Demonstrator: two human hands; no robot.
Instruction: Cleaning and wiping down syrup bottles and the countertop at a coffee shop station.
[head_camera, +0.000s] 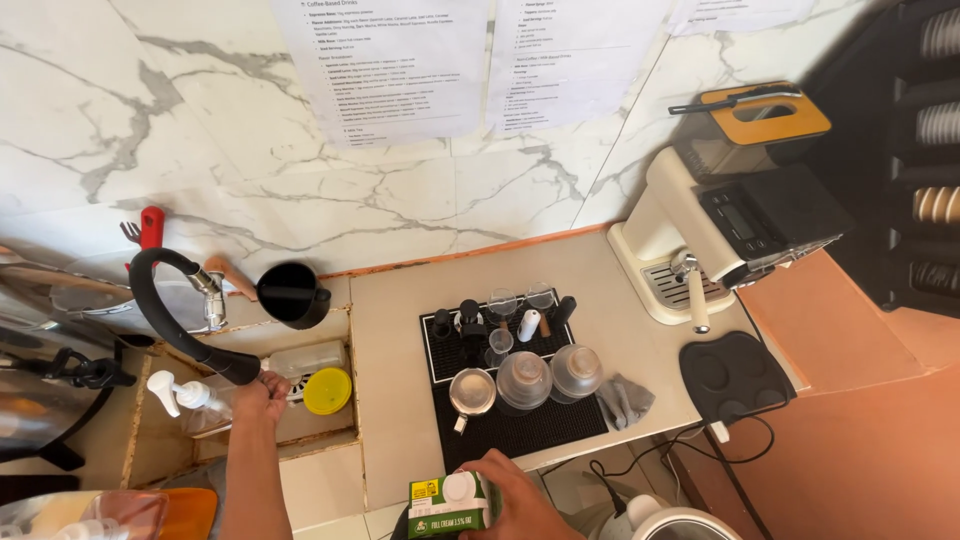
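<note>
My left hand (262, 392) reaches into the small sink (300, 425), its fingers at the base of the black curved faucet hose (165, 318) next to a clear plastic container (305, 358) and a yellow round lid (328, 391). My right hand (515, 497) grips a green and white milk carton (447, 506) with a white cap at the bottom edge of the view, just in front of the black drip mat (520, 425).
On the mat stand upturned glasses (548, 375), a small metal pitcher (472, 391), and small bottles. A grey cloth (625, 399) lies beside it. A cream espresso machine (700, 245), a black tamping mat (733, 375), a black jug (291, 294) and a white spray bottle (180, 393) surround.
</note>
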